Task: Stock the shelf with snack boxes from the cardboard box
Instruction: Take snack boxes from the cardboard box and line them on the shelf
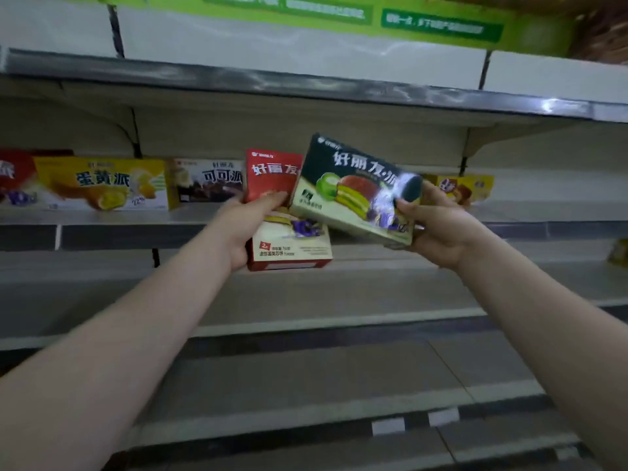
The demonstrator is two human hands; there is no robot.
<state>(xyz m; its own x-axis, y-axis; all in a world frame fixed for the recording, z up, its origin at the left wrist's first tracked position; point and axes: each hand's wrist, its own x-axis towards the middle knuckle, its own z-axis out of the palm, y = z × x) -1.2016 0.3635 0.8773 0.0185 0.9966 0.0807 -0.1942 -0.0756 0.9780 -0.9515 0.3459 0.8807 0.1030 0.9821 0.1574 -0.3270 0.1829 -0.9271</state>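
- Red-and-white rectangular cardboard snack box (pixel 287 212), printed with white characters on a red top half, is held upright in front of the middle shelf, its lower edge hanging below the shelf's front edge.
- The left hand (pixel 246 229) grips this red box along its left side, fingers curled across the front face at mid-height.
- A dark green-and-cream rectangular cardboard snack box (pixel 356 188), showing a green-filled chocolate pie, is held tilted, its left end higher than its right, and its left part overlaps the red box's right side.
- The right hand (pixel 438 229) clamps the green box at its right end, thumb on the front face, fingers behind.
- Both boxes are in the air, in front of the grey metal middle shelf (pixel 102 219), not resting on it.
- On that shelf, toward its left end, stand a yellow rectangular box with an egg-yolk pie picture (pixel 102 183) and, just beside it on the right, a brown-and-white cocoa pie box (pixel 207 185).
- A red box (pixel 15 178) is cut off at the shelf's far left edge.
- A small yellow box (pixel 462 188) stands on the shelf behind the right hand.
- Lower grey shelves (pixel 306 368) lie below the arms; the picture is blurred.
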